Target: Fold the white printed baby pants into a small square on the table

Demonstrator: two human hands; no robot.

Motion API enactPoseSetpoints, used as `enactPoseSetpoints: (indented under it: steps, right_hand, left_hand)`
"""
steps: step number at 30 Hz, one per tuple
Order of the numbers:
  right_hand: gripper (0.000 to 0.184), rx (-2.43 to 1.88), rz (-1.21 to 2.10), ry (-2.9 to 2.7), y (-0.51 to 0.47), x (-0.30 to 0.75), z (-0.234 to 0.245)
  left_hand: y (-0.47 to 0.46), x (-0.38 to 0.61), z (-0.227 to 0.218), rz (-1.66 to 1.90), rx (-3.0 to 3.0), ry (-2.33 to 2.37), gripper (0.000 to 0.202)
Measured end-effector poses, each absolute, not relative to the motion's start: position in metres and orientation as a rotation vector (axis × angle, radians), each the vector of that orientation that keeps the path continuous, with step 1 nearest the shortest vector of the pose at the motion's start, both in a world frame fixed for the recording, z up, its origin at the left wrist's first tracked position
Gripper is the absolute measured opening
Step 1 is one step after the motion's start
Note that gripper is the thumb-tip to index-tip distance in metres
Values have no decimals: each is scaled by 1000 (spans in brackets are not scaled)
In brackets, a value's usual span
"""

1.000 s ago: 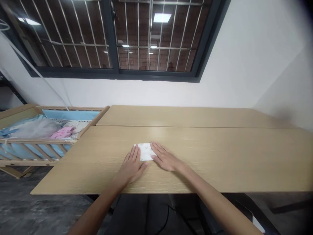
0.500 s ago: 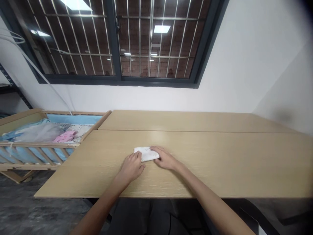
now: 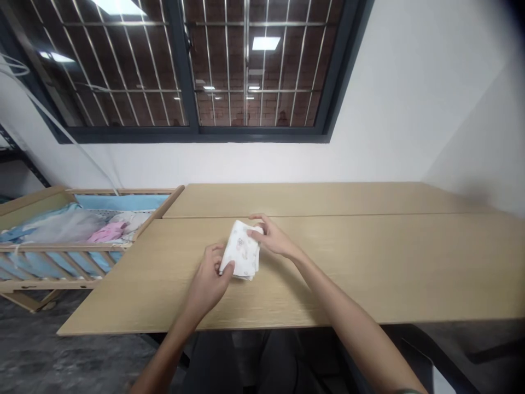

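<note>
Both bare forearms reach in over the near edge of the table, elbows apart, hands angled toward each other. The left hand (image 3: 208, 284) pinches the lower left corner of a folded white cloth with a small faint print (image 3: 241, 250), thumb in front, fingers curled behind; the right hand (image 3: 274, 236) grips its upper right edge between thumb and fingers. The cloth tilts above a pale wood-grain tabletop (image 3: 369, 262). Left stands a slatted wooden cot (image 3: 61, 247); behind, a dark-framed barred window (image 3: 194, 131) in a white wall (image 3: 389, 120).
</note>
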State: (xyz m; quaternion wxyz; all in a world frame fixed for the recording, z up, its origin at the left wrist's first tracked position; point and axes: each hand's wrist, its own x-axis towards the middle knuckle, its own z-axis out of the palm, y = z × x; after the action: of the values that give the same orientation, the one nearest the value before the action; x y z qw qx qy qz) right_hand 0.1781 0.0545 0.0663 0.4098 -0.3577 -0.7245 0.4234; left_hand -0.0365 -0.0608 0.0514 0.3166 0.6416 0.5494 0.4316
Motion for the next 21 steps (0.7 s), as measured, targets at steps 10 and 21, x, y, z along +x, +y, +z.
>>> enactPoseSetpoints:
  steps: [10,21]
  right_hand:
    - [29,-1148,831,-1863,83,178,-15]
    - [28,-1093,758,-1865,77,175,-27]
  left_hand:
    - [-70,-14,-16,662,2120,1857,34]
    - [-100,28,-26,935,2519,1865,51]
